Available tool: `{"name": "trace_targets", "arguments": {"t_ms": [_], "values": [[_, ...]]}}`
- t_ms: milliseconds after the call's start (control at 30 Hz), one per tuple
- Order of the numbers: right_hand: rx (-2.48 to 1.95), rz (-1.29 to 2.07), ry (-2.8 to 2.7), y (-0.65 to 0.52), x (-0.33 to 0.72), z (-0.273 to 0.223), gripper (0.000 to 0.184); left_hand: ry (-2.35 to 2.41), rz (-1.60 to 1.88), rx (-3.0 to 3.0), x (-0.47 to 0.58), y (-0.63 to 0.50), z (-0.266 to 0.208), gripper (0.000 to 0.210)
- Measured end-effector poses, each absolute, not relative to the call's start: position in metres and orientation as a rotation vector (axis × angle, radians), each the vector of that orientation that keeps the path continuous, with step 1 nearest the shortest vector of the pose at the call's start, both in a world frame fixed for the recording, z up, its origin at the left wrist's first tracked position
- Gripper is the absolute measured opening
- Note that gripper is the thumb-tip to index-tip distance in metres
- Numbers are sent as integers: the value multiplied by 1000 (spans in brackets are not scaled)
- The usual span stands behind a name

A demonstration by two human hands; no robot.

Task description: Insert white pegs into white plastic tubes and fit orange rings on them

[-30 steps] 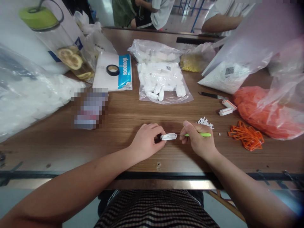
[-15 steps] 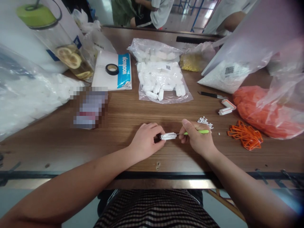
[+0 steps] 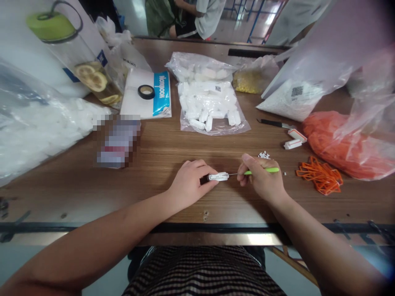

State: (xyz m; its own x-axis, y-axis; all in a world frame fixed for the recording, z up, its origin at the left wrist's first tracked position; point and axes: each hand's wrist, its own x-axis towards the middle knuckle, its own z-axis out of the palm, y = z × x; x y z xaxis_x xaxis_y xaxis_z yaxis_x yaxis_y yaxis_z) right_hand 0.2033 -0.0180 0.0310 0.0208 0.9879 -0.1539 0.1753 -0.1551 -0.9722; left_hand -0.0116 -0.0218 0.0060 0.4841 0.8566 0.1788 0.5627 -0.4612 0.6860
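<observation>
Between thumb and fingers, my left hand (image 3: pixel 191 181) grips a small white plastic connector housing (image 3: pixel 218 176) with a row of tiny holes along its side. My right hand (image 3: pixel 262 174) is closed around a tool with a bright green handle (image 3: pixel 271 169). Its thin metal shaft (image 3: pixel 233 174) points left, the tip at the housing's right end; whether it goes inside is too small to tell. Tiny white pieces (image 3: pixel 264 155) lie in a pile just behind my right hand, which partly hides them. Orange plastic frames (image 3: pixel 321 174) are heaped to its right.
Behind my hands lies a clear bag of white housings (image 3: pixel 210 98). Tweezers (image 3: pixel 274 123) and two housings with orange trim (image 3: pixel 293 144) lie at right, by a bag of orange parts (image 3: pixel 336 144). A notebook (image 3: pixel 132 96), tape roll (image 3: pixel 146 91) and bottle (image 3: pixel 89 70) stand left.
My right hand has shifted slightly to the right with the green-handled tool, showing more of its shaft. It now covers more of the white pile. My left hand holds the housing nearly still.
</observation>
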Motion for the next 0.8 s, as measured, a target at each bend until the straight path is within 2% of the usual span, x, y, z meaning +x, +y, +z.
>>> {"name": "trace_targets", "arguments": {"t_ms": [800], "values": [[-1513,1195,-1328,-21,199,29,52,1172,668,2173,-12,-22,7,14]]}}
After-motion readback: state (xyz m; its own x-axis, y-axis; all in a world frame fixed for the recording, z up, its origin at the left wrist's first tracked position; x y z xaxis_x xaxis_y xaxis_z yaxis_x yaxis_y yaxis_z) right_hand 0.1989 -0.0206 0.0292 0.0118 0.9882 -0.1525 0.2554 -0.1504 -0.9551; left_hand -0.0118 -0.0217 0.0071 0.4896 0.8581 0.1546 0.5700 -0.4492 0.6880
